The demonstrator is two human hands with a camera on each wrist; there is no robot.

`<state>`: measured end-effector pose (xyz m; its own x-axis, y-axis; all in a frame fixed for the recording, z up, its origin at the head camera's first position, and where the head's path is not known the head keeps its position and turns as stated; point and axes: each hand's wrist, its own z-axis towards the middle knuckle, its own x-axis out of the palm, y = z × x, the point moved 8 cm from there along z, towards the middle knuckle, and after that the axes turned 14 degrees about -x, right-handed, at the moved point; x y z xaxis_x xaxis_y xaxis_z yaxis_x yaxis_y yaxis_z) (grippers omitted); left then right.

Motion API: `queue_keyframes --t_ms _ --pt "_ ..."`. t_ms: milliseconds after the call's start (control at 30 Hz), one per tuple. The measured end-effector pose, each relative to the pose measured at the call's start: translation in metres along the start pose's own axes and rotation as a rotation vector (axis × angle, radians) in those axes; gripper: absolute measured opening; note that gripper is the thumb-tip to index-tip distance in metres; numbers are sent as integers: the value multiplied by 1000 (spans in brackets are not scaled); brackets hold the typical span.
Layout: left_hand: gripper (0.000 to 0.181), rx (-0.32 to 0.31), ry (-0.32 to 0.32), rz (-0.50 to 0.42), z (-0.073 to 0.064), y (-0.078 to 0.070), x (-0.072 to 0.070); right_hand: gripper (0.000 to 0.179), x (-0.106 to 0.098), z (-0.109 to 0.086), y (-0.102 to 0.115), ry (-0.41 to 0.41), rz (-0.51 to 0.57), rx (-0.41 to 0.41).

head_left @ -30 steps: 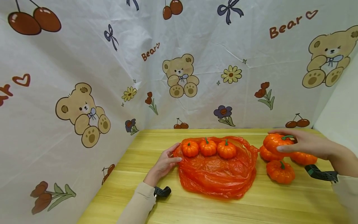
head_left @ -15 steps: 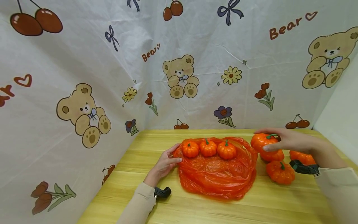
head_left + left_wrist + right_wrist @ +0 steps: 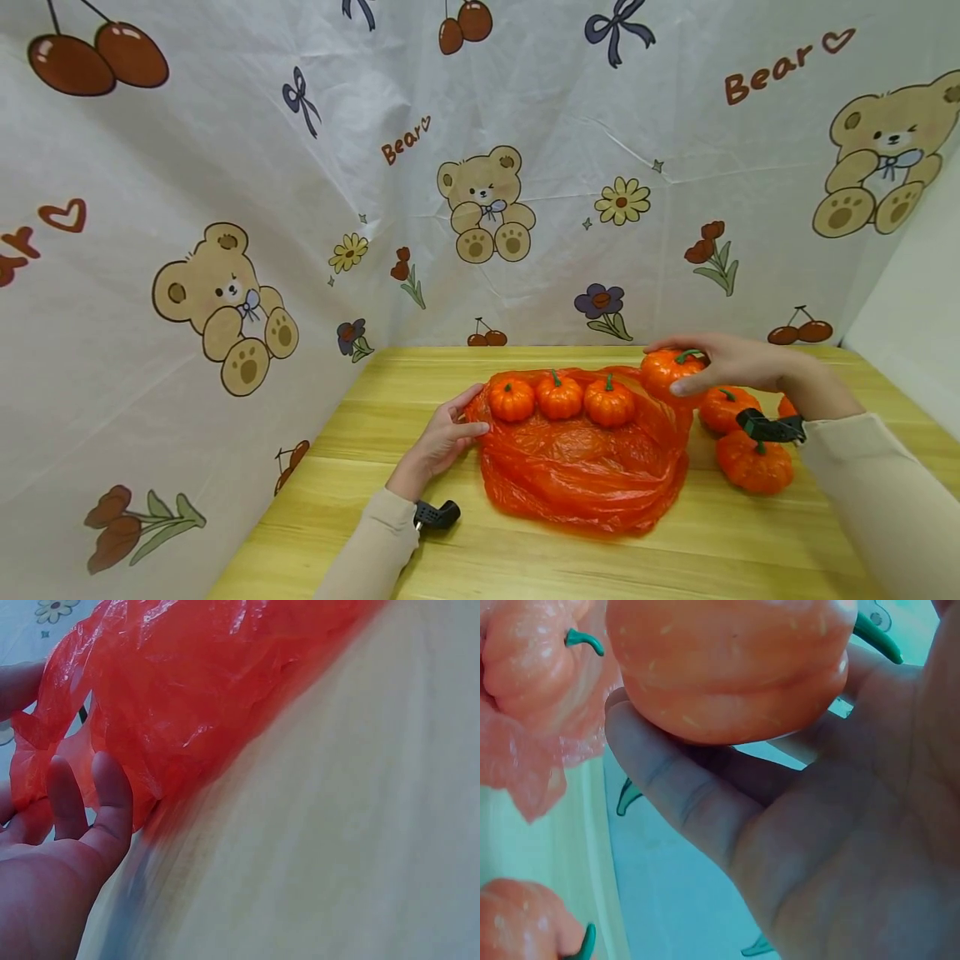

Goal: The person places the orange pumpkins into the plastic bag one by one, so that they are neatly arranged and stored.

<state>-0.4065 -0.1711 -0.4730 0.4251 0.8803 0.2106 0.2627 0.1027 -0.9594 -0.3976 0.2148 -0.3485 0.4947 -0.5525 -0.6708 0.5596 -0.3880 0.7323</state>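
An orange-red plastic bag point(image 3: 577, 496) lies spread on the table, its mouth toward the back. In a row along its far side sit three small toy pumpkins point(image 3: 559, 397) with green stems. My left hand point(image 3: 441, 437) holds the bag's left edge between thumb and fingers; in the left wrist view the thin film point(image 3: 187, 697) stretches from those fingers. Above the bag's right rim, my right hand point(image 3: 742, 363) grips another toy pumpkin point(image 3: 665, 375), fingers over the far side and thumb at the front. The right wrist view shows this pumpkin point(image 3: 731, 667) close up, off the table.
Right of the bag, two toy pumpkins rest on the wooden table, one behind point(image 3: 723, 408) and one in front point(image 3: 752, 468). A third point(image 3: 786, 407) is mostly hidden by my right arm. A bear-printed cloth point(image 3: 480, 308) stands behind the table and along its left.
My right hand has carried its pumpkin leftward, from above the pumpkins on the right to the bag's right rim. My left hand stays at the bag's left edge.
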Motion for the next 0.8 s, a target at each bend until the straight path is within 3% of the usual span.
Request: queue_keyframes --t_ms 433,800 --pt "89 4 3 9 -1 -1 -1 75 18 43 -6 67 6 19" --pt "88 6 9 2 -2 -1 1 76 53 77 -12 56 148 -11"
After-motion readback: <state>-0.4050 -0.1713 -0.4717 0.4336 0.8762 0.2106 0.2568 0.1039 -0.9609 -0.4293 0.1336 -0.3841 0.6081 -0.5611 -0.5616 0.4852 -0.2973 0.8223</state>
